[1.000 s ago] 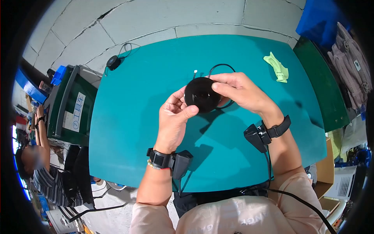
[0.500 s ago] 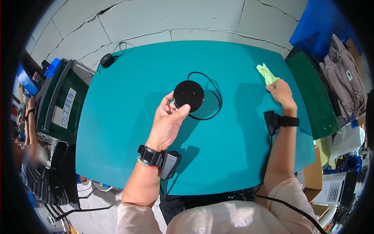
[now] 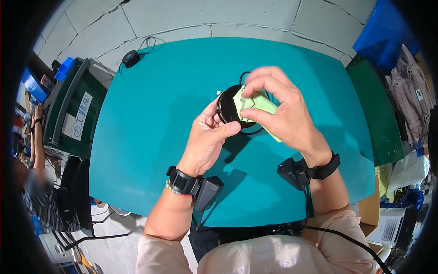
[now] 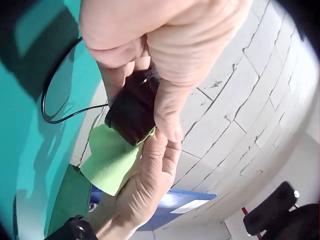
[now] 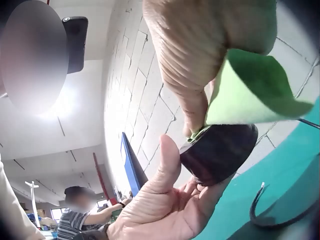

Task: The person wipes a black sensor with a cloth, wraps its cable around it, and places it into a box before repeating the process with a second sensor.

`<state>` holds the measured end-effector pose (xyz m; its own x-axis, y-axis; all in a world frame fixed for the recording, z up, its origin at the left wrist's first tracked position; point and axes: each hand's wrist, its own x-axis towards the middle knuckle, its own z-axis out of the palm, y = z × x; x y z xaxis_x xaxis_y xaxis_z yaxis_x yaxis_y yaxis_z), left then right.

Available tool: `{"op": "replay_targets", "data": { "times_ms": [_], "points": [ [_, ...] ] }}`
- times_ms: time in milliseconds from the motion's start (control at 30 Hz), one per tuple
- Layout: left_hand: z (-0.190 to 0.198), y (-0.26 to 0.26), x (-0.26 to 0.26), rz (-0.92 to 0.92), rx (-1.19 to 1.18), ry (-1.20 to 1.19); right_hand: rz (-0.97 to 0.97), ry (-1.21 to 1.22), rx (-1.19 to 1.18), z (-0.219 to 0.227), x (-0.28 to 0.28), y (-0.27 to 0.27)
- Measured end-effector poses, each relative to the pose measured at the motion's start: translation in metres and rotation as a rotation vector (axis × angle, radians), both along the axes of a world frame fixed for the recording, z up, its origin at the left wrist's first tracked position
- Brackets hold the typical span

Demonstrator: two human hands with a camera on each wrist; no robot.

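Note:
A round, glossy black disc-shaped device (image 3: 226, 104) with a black cable (image 4: 46, 100) is held above the table by my left hand (image 3: 207, 137), thumb on its near edge and fingers beneath. My right hand (image 3: 285, 107) pinches a light green cloth (image 3: 267, 106) against the device's top face, covering its right part. In the left wrist view the cloth (image 4: 112, 160) hangs from the device's edge beside the right hand's fingers. The right wrist view shows the cloth (image 5: 250, 100) draped below the right palm, over the dark device (image 5: 222, 152).
A green table top (image 3: 137, 173) lies below, against a block wall (image 3: 182, 18). A smaller black puck with a cord (image 3: 131, 59) sits at its far left corner. Green cabinets flank both sides. Another person (image 3: 48, 201) is at the left.
My right hand let go of the device, reached right to the green cloth, and brought it over onto the device's face. My left hand kept hold of the device, which is now tilted.

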<state>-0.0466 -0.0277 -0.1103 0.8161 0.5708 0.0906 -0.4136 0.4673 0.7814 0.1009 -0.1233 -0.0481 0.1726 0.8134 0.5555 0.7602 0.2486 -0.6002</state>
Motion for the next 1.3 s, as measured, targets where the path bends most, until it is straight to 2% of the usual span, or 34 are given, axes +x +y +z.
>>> {"op": "replay_targets", "data": {
  "times_ms": [33, 100, 167, 233, 300, 367, 433, 567, 633, 667, 800, 900, 967, 1000, 1033, 1100, 1133, 1167, 1233, 1267, 1300],
  "points": [
    [0.001, 0.000, -0.001, -0.014, -0.025, -0.012, -0.033, 0.007, 0.070, -0.002, -0.002, 0.001],
    [0.003, -0.001, -0.003, -0.016, 0.002, -0.016, -0.069, 0.023, 0.020, 0.003, -0.005, -0.001],
    [0.006, -0.001, -0.004, -0.024, 0.034, -0.018, 0.099, 0.080, -0.066, -0.002, -0.002, -0.001],
    [0.007, -0.002, -0.004, 0.011, 0.099, 0.014, 0.082, 0.083, -0.040, -0.006, -0.008, 0.002],
    [0.008, -0.004, -0.004, 0.023, 0.125, 0.067, -0.057, 0.247, -0.046, -0.005, -0.014, 0.003],
    [0.008, -0.007, -0.002, -0.012, 0.115, 0.086, -0.127, 0.254, -0.035, -0.006, -0.016, 0.003],
    [0.009, -0.010, -0.001, -0.023, 0.103, 0.098, -0.263, 0.390, -0.101, -0.006, -0.017, 0.002],
    [-0.001, -0.006, 0.003, 0.013, 0.072, 0.086, -0.223, 0.508, -0.210, -0.008, -0.007, 0.005],
    [-0.002, -0.003, 0.001, 0.044, 0.081, 0.064, -0.058, -0.058, 0.110, -0.015, 0.000, 0.010],
    [0.002, -0.002, -0.001, 0.042, 0.098, 0.086, -0.029, -0.046, 0.005, -0.012, 0.001, 0.006],
    [0.005, -0.003, -0.003, 0.037, 0.100, 0.075, 0.004, -0.082, 0.045, -0.010, -0.002, 0.005],
    [0.008, -0.003, -0.002, 0.036, 0.104, 0.044, -0.048, -0.041, 0.024, -0.010, -0.004, 0.006],
    [0.009, -0.003, -0.003, 0.043, 0.114, 0.031, -0.192, 0.303, 0.056, -0.004, -0.008, 0.004],
    [0.009, -0.002, -0.003, 0.043, 0.099, 0.017, -0.249, 0.400, 0.136, -0.007, -0.005, 0.007],
    [0.010, 0.000, -0.004, 0.046, 0.085, 0.002, -0.246, 0.399, 0.140, -0.006, -0.001, 0.009],
    [0.008, 0.003, -0.006, 0.043, 0.065, -0.029, -0.286, 0.507, 0.295, -0.004, 0.007, 0.009],
    [0.007, 0.005, -0.006, 0.036, 0.041, -0.058, -0.136, 0.632, 0.289, 0.003, 0.006, 0.005],
    [0.007, 0.006, -0.006, 0.027, 0.016, -0.085, -0.132, 0.632, 0.291, 0.006, 0.005, 0.002],
    [0.007, 0.007, -0.007, 0.030, 0.015, -0.089, 0.003, 0.637, 0.205, 0.009, 0.003, -0.002],
    [0.007, 0.007, -0.007, 0.030, 0.012, -0.092, 0.005, 0.533, 0.236, 0.006, 0.001, -0.001],
    [0.007, 0.006, -0.007, 0.030, 0.011, -0.090, -0.034, 0.178, 0.234, 0.010, 0.002, -0.003]
  ]
}}
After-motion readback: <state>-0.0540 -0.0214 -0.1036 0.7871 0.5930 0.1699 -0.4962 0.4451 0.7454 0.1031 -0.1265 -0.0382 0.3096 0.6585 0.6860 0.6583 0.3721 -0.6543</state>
